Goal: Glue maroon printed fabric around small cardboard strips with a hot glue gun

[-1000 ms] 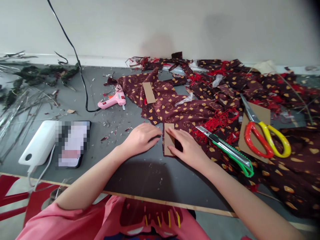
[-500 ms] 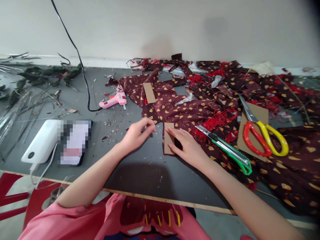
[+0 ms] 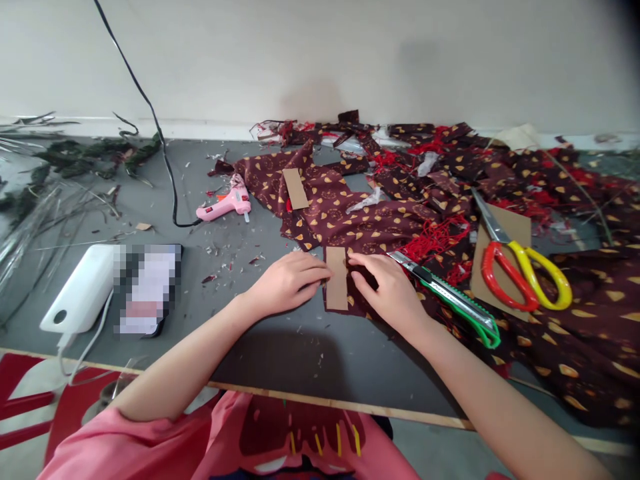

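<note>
A small brown cardboard strip (image 3: 337, 279) lies on a piece of dark red patterned fabric (image 3: 356, 303) at the middle of the grey table (image 3: 300, 347). My left hand (image 3: 290, 280) rests flat just left of the strip, fingertips touching its left edge. My right hand (image 3: 393, 293) lies on the fabric right of the strip, fingers curled down, fingertips at its upper right edge. Neither hand lifts anything.
A green utility knife (image 3: 447, 300) lies right of my right hand. Red and yellow scissors (image 3: 520, 267) rest on cardboard. A pink glue gun (image 3: 225, 203) with a black cord, a phone (image 3: 147, 287), a white power bank (image 3: 77, 287) and heaped fabric scraps (image 3: 450, 167) are around.
My left hand lifted off the table, then came back down against the strip's left edge. My right hand slid slightly right and up along the strip.
</note>
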{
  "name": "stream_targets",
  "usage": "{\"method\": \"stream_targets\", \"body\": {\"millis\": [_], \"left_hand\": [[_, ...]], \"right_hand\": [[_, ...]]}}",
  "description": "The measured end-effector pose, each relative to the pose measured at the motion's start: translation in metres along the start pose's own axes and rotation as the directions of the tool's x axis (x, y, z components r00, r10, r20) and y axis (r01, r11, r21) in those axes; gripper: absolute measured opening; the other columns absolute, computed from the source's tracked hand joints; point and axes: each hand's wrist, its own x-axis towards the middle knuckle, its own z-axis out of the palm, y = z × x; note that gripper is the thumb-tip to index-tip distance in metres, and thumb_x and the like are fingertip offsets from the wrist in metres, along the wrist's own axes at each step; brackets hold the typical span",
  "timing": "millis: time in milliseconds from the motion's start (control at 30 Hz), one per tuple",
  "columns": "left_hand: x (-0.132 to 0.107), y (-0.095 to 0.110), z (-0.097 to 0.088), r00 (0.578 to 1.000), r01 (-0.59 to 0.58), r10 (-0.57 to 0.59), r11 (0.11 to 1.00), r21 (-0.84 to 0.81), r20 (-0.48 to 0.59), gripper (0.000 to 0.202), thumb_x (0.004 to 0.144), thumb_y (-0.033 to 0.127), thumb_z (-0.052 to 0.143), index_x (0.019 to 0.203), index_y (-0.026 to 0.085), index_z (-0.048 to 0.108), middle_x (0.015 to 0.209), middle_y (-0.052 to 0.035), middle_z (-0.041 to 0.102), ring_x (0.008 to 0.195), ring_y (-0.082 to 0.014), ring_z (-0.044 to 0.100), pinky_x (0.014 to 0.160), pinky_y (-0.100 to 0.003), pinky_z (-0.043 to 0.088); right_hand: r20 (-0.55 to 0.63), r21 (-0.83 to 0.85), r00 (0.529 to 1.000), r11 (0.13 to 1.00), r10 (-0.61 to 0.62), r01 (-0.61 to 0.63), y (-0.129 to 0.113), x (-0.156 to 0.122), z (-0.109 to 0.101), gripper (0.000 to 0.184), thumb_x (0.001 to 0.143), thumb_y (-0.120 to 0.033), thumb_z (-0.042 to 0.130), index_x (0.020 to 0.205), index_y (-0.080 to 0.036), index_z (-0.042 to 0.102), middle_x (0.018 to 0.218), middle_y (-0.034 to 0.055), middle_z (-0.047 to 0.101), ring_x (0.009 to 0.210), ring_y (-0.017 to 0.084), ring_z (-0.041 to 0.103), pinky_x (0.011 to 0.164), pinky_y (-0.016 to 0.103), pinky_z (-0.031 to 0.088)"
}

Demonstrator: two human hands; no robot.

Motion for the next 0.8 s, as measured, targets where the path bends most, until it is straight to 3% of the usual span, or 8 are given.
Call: {"method": "stream_targets", "body": {"millis": [167, 300, 500, 667, 800], "left_hand": [[0.001, 0.0, 0.002, 0.996, 0.012, -0.017, 0.998, 0.06, 0.086, 0.03, 0.093, 0.023, 0.044, 0.113, 0.019, 0.065, 0.122, -0.0057, 0.066, 0.117, -0.0218, 0.055, 0.104, -0.041, 0.041], [0.001, 0.0, 0.003, 0.993, 0.041, -0.051, 0.995, 0.092, 0.11, 0.034, 0.095, 0.028, 0.043, 0.121, 0.017, 0.06, 0.123, -0.0064, 0.065, 0.118, -0.0217, 0.054, 0.107, -0.042, 0.038], [0.005, 0.007, 0.005, 0.982, 0.113, -0.14, 0.974, 0.196, 0.128, 0.03, 0.096, 0.027, 0.04, 0.111, 0.022, 0.066, 0.136, -0.0029, 0.056, 0.128, -0.023, 0.045, 0.112, -0.047, 0.029], [0.009, 0.011, 0.008, 0.98, 0.146, -0.178, 0.948, 0.282, 0.089, 0.038, 0.096, 0.033, 0.04, 0.125, 0.016, 0.057, 0.128, -0.0053, 0.062, 0.117, -0.0229, 0.051, 0.111, -0.045, 0.03], [0.016, 0.015, 0.004, 0.977, 0.11, -0.163, 0.937, 0.33, 0.137, 0.048, 0.092, 0.045, 0.045, 0.124, 0.012, 0.058, 0.125, -0.009, 0.062, 0.12, -0.025, 0.049, 0.113, -0.046, 0.024]], "right_hand": [[0.015, 0.026, 1.0, 1.0, 0.0, 0.0, 0.0, 0.0, -0.001, 0.025, 0.09, -0.019, 0.05, 0.114, -0.017, 0.058, 0.1, 0.0087, 0.07, 0.096, 0.025, 0.062, 0.089, 0.044, 0.047], [0.014, 0.008, 1.0, 1.0, -0.012, 0.012, -0.002, 0.0, 0.001, 0.025, 0.091, -0.018, 0.049, 0.113, -0.016, 0.06, 0.102, 0.0092, 0.069, 0.096, 0.024, 0.061, 0.09, 0.042, 0.047], [0.081, -0.091, 0.995, 0.993, -0.064, 0.071, -0.011, -0.001, 0.005, 0.016, 0.087, -0.021, 0.056, 0.097, -0.015, 0.067, 0.112, 0.0112, 0.065, 0.105, 0.027, 0.057, 0.093, 0.043, 0.046], [0.113, -0.172, 0.986, 0.975, -0.119, 0.138, -0.017, 0.0, 0.004, 0.015, 0.086, -0.02, 0.056, 0.091, -0.013, 0.068, 0.108, 0.0119, 0.067, 0.1, 0.027, 0.058, 0.09, 0.044, 0.047], [0.12, -0.164, 0.984, 0.975, -0.128, 0.147, -0.016, 0.0, 0.0, 0.018, 0.088, -0.02, 0.054, 0.096, -0.013, 0.069, 0.108, 0.0103, 0.067, 0.1, 0.025, 0.058, 0.09, 0.042, 0.047]]}}
